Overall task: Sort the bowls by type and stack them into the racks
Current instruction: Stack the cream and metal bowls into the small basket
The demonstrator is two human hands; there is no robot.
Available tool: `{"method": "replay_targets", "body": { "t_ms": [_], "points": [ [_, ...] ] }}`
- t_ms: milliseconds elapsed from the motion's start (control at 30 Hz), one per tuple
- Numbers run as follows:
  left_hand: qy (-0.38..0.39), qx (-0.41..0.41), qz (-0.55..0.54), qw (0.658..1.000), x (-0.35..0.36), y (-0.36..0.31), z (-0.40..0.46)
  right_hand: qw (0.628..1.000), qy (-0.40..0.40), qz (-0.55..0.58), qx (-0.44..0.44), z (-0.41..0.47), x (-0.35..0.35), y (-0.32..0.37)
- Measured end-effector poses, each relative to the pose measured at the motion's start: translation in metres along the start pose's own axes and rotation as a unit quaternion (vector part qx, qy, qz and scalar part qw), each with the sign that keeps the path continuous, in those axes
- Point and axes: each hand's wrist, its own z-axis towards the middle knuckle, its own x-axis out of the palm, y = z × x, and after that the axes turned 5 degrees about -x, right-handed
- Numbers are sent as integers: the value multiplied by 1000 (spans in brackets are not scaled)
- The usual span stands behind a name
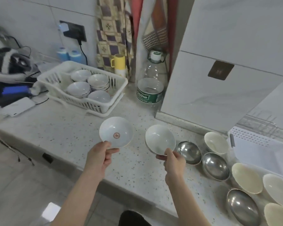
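Steel bowls (215, 166) and cream bowls (246, 177) sit nearest on the counter (64, 132), at right. Above it, the left hand (100, 156) pinches a crested bowl (116, 132); the right hand (172, 159) pinches a plain bowl (160, 139). Farther back, a rack (82, 85) holds stacked bowls.

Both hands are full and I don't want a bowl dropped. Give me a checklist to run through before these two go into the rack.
1. Left hand pinches the emblem bowl at its rim: ok.
2. Right hand pinches the plain white bowl at its rim: ok.
3. Grip firmness: cannot tell.
4. White rack already holds white bowls, matching type: ok.
5. Free space in the rack: cannot tell.
6. Steel bowls lie apart on the counter, off the path: ok.
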Motion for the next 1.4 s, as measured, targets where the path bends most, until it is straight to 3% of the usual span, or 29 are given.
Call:
{"method": "replay_targets", "body": {
  "t_ms": [233,733,1100,1400],
  "points": [
    [-11,-2,-63,998,-37,-48,38,999,19,-20,-32,11,78,8],
    [3,21,-82,996,-84,-188,162,992,66,-47,-100,54,249,59],
    [18,13,-65,998,-108,-240,209,962,94,-213,-139,85,338,76],
    [95,-23,3,995,-117,-254,242,940,67,-325,-75,89,370,68]
  ]
}}
